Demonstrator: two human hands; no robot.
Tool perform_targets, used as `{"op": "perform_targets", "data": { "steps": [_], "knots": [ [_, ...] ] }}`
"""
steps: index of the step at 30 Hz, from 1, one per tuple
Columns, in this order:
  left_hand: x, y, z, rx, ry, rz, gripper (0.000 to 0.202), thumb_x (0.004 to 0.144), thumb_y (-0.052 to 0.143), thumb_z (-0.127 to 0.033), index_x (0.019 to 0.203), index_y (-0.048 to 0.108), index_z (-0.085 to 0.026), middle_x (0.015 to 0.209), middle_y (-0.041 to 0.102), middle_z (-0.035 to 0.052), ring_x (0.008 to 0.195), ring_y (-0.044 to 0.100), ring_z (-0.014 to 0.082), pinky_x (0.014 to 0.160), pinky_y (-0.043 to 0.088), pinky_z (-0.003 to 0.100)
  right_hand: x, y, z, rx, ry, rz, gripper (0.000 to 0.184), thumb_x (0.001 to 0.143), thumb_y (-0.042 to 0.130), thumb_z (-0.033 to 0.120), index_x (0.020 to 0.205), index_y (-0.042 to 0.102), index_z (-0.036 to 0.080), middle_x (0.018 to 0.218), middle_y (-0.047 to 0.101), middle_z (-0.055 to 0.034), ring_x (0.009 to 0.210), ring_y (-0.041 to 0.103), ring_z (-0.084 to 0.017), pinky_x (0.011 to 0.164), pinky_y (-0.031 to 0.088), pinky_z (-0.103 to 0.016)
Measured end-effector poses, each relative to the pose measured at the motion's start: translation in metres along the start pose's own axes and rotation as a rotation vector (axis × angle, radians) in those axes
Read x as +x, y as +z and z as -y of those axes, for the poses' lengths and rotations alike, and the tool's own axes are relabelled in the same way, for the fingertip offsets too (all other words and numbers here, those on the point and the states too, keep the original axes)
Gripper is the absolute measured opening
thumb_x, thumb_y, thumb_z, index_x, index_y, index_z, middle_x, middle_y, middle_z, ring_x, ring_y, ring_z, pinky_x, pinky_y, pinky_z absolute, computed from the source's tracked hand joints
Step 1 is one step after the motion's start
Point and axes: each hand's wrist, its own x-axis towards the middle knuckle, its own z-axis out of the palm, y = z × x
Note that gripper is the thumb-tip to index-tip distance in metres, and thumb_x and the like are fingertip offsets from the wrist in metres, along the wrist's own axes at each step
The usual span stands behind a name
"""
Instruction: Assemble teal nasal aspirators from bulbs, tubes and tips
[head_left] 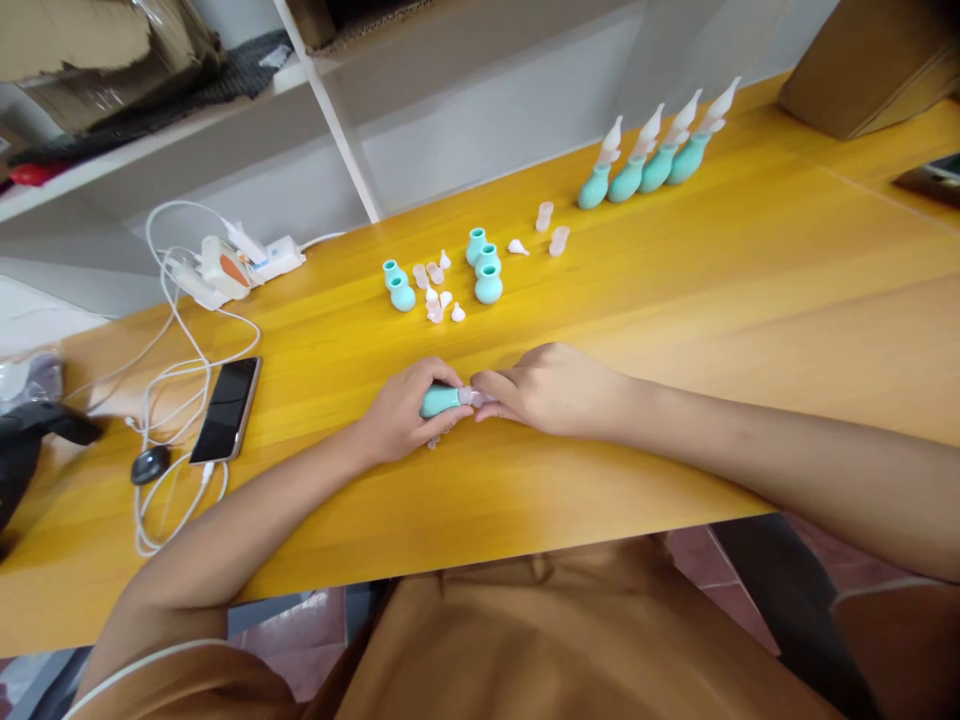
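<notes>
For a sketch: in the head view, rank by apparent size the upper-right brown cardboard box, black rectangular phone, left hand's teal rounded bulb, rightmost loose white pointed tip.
1. Brown cardboard box, cropped
2. Black rectangular phone
3. Teal rounded bulb, partly hidden
4. White pointed tip

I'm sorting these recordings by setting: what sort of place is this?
Probably a small assembly or packing workspace, perhaps in a home. Four tipped teal bulbs stand in a row on the wooden table, open-necked teal bulbs sit nearer the person, and a shelf holds cardboard.

Dark-screened phone (227, 408), white cable (208, 472) at its end; power strip (281, 258) behind; brown box (862, 75) far right.
</notes>
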Motion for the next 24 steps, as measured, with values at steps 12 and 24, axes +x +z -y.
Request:
{"op": "perform_targets", "data": {
  "steps": [12, 24],
  "knots": [
    [-0.002, 0.004, 0.006, 0.101, 0.119, -0.004, 0.029, 0.105, 0.072, -0.048, 0.112, 0.058, -0.023, 0.103, 0.074, 0.0071, 0.091, 0.073, 0.0206, 0.077, 0.054, 0.032, 0.002, -0.002, 0.020, -0.214, -0.025, 0.010, 0.049, 0.122, 0.030, 0.040, 0.092, 0.058, 0.015, 0.063, 0.061, -0.0040, 0.049, 0.043, -0.015, 0.059, 0.011, -0.035],
    [-0.001, 0.003, 0.005, 0.100, 0.070, 0.055, 0.035, 0.105, 0.069, -0.056, 0.107, 0.059, -0.022, 0.102, 0.074, 0.0071, 0.088, 0.071, 0.0208, 0.077, 0.053, 0.033, 0.001, -0.007, 0.031, -0.272, -0.052, -0.026, 0.039, 0.120, 0.036, 0.029, 0.089, 0.056, 0.016, 0.060, 0.058, -0.0031, 0.049, 0.045, -0.015, 0.058, 0.011, -0.036]
  ]
}}
